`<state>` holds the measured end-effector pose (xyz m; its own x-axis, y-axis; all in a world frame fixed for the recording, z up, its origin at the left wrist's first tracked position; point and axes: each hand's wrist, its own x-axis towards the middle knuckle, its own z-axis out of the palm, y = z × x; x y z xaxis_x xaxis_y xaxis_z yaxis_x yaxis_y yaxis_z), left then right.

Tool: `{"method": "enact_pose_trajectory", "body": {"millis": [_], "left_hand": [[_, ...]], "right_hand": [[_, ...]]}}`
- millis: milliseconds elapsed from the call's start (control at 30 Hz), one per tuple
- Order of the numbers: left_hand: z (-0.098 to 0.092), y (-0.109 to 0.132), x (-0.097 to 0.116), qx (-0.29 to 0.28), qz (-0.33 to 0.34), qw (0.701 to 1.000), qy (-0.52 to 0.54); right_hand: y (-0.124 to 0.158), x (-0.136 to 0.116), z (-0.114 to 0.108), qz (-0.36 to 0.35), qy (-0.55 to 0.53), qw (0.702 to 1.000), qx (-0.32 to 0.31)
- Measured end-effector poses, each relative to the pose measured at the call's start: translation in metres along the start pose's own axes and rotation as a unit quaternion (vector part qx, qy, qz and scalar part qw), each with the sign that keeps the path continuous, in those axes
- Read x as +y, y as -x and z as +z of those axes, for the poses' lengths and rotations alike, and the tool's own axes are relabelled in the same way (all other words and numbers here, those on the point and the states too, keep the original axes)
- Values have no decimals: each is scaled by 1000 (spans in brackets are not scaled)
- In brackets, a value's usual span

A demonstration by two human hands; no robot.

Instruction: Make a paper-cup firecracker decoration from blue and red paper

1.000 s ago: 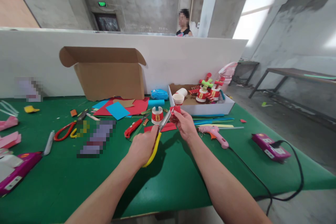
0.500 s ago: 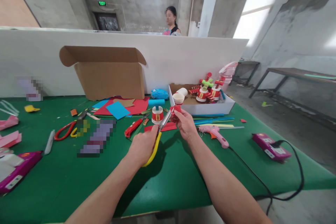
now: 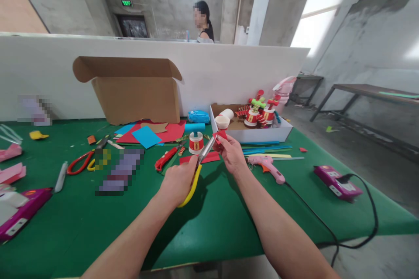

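Observation:
My left hand (image 3: 180, 179) is closed around the yellow handles of a pair of scissors (image 3: 206, 150), whose blades point up and to the right. Between the fingers of my right hand (image 3: 231, 153) is a small piece of red paper (image 3: 220, 135), and the blade tips meet its left edge. Just beyond the blades stands a small red and white paper cup (image 3: 196, 143) with a gold label and a dark stub on top. A red paper strip (image 3: 212, 157) lies on the table under the scissors. Red-handled pliers (image 3: 166, 158) rest to the left.
A white box (image 3: 262, 134) at the back holds cups and decorated figures. A pink glue gun (image 3: 268, 167) lies on the right, its cord running past a purple power strip (image 3: 337, 182). Coloured paper sheets (image 3: 176, 130) lie before an open cardboard box (image 3: 137, 100). A person (image 3: 206, 24) is behind the white partition.
The red paper has tilted slightly in my right hand at the scissor tips. Both hands stay almost in place. The person behind the partition has shifted left and turned sideways.

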<state>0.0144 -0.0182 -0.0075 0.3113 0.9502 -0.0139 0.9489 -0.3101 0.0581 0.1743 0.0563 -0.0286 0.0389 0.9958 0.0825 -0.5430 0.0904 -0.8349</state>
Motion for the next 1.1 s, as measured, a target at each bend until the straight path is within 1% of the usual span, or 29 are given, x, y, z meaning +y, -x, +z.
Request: {"method": "enact_pose_trajectory", "body": {"millis": [367, 733, 1100], "left_hand": [[3, -1, -1, 4, 1, 1000, -7], [0, -1, 1, -8, -5, 1000, -8], [0, -2, 0, -4, -4, 1000, -16]], "right_hand": [[1, -9, -3, 13, 33, 999, -14], [1, -9, -3, 17, 56, 998, -15], [2, -11, -4, 30, 77, 996, -27]]}}
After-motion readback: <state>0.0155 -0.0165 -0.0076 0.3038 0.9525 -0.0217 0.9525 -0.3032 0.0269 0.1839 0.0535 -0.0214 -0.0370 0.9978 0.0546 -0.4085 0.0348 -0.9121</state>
